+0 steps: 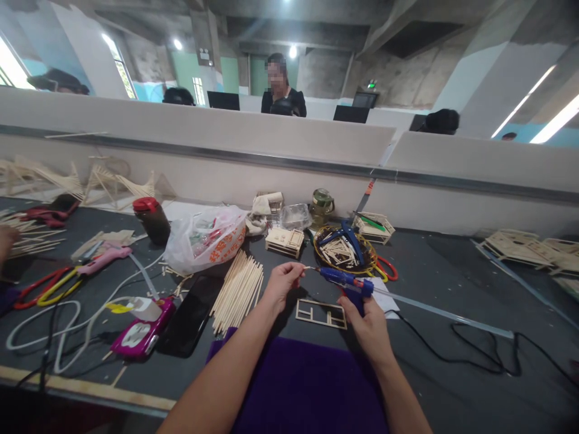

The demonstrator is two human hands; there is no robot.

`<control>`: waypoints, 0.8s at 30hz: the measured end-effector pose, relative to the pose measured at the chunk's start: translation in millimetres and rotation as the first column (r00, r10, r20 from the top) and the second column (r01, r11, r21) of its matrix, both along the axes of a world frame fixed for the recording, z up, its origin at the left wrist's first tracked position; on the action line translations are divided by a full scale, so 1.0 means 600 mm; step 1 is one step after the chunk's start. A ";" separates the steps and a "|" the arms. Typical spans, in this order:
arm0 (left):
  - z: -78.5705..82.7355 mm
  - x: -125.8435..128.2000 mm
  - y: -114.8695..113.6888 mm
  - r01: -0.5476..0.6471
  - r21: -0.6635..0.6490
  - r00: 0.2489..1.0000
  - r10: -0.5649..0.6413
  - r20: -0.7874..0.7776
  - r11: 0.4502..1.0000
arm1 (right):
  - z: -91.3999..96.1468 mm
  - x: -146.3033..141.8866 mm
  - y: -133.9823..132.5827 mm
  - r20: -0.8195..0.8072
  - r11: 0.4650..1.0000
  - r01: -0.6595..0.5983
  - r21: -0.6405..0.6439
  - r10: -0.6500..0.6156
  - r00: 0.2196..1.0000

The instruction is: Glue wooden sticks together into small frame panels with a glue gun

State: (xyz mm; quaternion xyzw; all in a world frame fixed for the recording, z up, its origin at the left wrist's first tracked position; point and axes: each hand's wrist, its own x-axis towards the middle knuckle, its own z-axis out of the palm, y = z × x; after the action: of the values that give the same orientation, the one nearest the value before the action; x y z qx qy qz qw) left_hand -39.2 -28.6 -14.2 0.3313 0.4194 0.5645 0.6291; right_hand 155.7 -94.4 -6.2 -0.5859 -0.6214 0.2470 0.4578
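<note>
My right hand [368,322] is closed round the handle of a blue hot glue gun [346,280], a long clear glue stick [452,319] trailing from its back. The gun's nozzle points left at my left hand [286,280], whose fingers pinch a short, thin wooden stick [308,267]. Stick end and nozzle tip are very close; I cannot tell whether they touch. Below, between my hands, a small rectangular wooden frame [321,314] with inner crosspieces lies flat on the dark table. A bundle of wooden sticks [238,292] lies left of my left forearm.
A basket [340,252] of short sticks stands behind the gun, beside red-and-yellow scissors [386,269]. Small wooden models [284,240] line the back. Leftward are a phone [192,316], purple power strip [143,330], plastic bag [205,238] and pink glue gun [105,259]. Another person's hand [6,241] shows far left.
</note>
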 end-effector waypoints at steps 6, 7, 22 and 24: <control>-0.002 0.000 0.000 0.010 0.019 0.999 -0.010 -0.030 1.000 | -0.005 0.004 0.004 0.048 1.000 0.002 0.029 -0.003 0.999; -0.003 0.000 0.000 0.010 0.020 0.999 -0.009 -0.035 1.000 | -0.005 0.005 0.004 0.052 0.999 0.000 0.041 -0.002 0.999; -0.003 0.000 0.001 0.012 0.011 1.000 -0.011 -0.026 1.000 | -0.007 0.006 0.003 0.085 0.998 -0.011 0.058 0.006 0.996; -0.002 0.000 0.000 0.014 0.011 1.000 -0.013 -0.022 1.000 | -0.006 0.006 0.002 0.081 0.998 -0.014 0.062 0.008 0.997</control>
State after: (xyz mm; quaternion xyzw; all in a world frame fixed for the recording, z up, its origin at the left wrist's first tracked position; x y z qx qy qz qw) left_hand -39.1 -28.3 -15.5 0.3439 0.4209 0.5589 0.6263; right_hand 159.3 -92.9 -9.7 -0.5774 -0.6501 0.2061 0.4489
